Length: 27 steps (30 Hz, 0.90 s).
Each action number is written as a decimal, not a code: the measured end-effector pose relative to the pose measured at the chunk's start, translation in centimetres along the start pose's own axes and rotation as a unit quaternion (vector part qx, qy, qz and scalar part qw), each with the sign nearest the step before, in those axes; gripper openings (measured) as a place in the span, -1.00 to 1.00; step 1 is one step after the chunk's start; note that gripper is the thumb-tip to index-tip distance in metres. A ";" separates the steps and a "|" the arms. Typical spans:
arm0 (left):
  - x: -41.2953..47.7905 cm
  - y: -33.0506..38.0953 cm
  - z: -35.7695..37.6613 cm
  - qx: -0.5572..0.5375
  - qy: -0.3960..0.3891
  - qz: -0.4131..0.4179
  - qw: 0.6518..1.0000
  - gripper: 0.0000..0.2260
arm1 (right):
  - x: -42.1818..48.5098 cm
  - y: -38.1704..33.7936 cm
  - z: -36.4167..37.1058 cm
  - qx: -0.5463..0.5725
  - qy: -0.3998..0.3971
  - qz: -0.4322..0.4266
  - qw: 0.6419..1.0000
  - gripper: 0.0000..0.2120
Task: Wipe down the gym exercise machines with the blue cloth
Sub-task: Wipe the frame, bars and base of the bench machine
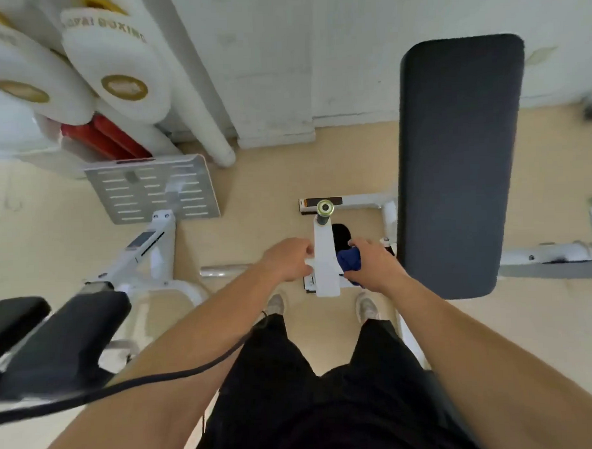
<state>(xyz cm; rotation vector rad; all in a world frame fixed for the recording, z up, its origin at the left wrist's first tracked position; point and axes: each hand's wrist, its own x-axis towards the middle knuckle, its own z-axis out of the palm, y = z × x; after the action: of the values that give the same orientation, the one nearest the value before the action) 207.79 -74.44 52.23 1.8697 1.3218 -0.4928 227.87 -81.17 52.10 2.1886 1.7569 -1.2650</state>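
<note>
A white upright post (326,253) of a gym machine stands in front of me, topped by a brass-coloured knob (325,208). My right hand (373,263) grips the bunched blue cloth (350,261) and holds it against the right side of the post. On the post's left side my left hand (287,260) has its fingers curled at the post's edge; whether they wrap round it is hard to tell. The machine's dark grey bench pad (460,165) lies to the right.
A second white machine with a perforated metal footplate (152,189) and black pads (57,336) stands at the left. White boxing pads (115,72) lean on the wall at the back left. A black cable (159,377) crosses my left arm. My feet stand on beige floor (263,178).
</note>
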 end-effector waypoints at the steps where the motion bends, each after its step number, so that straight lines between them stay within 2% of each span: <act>1: -0.3 -0.1 0.9 -0.032 0.013 -0.017 0.999 -0.62 | 1.0 0.2 0.2 0.004 -0.009 -0.026 1.000 -0.33; 6: -1.0 1.3 6.7 -0.215 0.100 -0.102 0.966 -0.63 | 3.7 2.0 1.6 0.012 -0.058 -0.158 0.986 -0.32; 12: 0.7 2.7 12.0 -0.317 0.151 -0.102 0.931 -0.59 | 5.1 3.7 5.0 0.021 -0.090 -0.230 0.969 -0.39; 18: 4.2 -0.2 16.4 -0.491 0.198 -0.084 0.844 -0.62 | 8.1 5.9 9.7 0.082 -0.038 -0.263 0.960 -0.37; 22: 7.6 -1.5 19.2 -0.583 0.208 -0.056 0.783 -0.65 | 10.5 7.6 12.9 0.111 0.017 -0.254 0.961 -0.33; 27: 10.3 -3.0 21.4 -0.541 0.265 -0.061 0.796 -0.71 | 12.2 9.1 15.4 0.121 0.019 -0.241 0.963 -0.25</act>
<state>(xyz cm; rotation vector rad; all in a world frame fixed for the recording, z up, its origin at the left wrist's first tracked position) 211.54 -84.25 30.72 0.9303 1.5727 0.7024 227.22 -82.71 30.49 1.9674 2.3643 -1.6141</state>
